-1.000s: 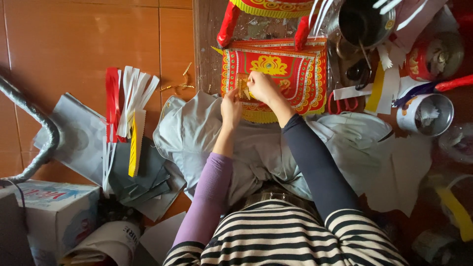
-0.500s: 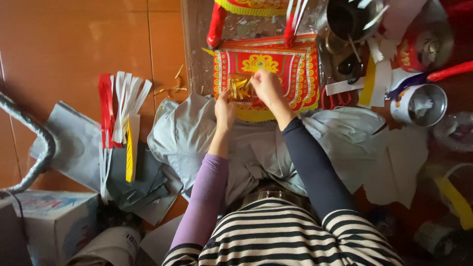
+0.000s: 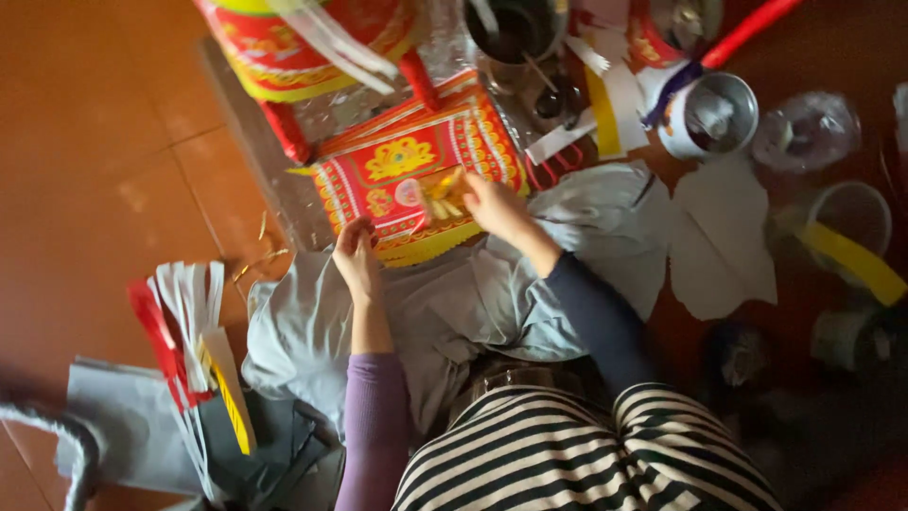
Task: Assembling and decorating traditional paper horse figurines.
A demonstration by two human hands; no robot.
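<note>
A: The decorated paper panel [image 3: 416, 175] is what we have in hand: red ground, a yellow emblem near its top, patterned yellow borders and a scalloped yellow fringe along the near edge. It lies flat on the floor just beyond our lap, partly over the grey cloth [image 3: 454, 303].

B: And our hands?

A: Our left hand [image 3: 356, 254] rests on the panel's near left edge, fingers curled down onto the fringe; we cannot tell whether it pinches the paper or only presses it. Our right hand [image 3: 494, 203] is closed around small gold strips [image 3: 443, 194], holding them against the panel's middle.

B: Let us count, from near to far.

A: Nearest, one bundle of paper strips [image 3: 189, 331] to our left, red, white and yellow, lying on grey sheets. Then the one cloth, the one panel, and our two hands on it. To the right, one white cut paper sheet [image 3: 724, 237] on the floor, and one clear cup with a yellow strip [image 3: 851, 237] in it.

B: Farther still?

A: One metal tin [image 3: 714, 114], open side towards us, and one dark pot [image 3: 515, 33] behind the panel. Two red posts [image 3: 284, 132] rise at the panel's far edge, carrying one red and yellow drum-shaped piece [image 3: 284, 43]. The far things are blurred, so we count no smaller scraps.
</note>
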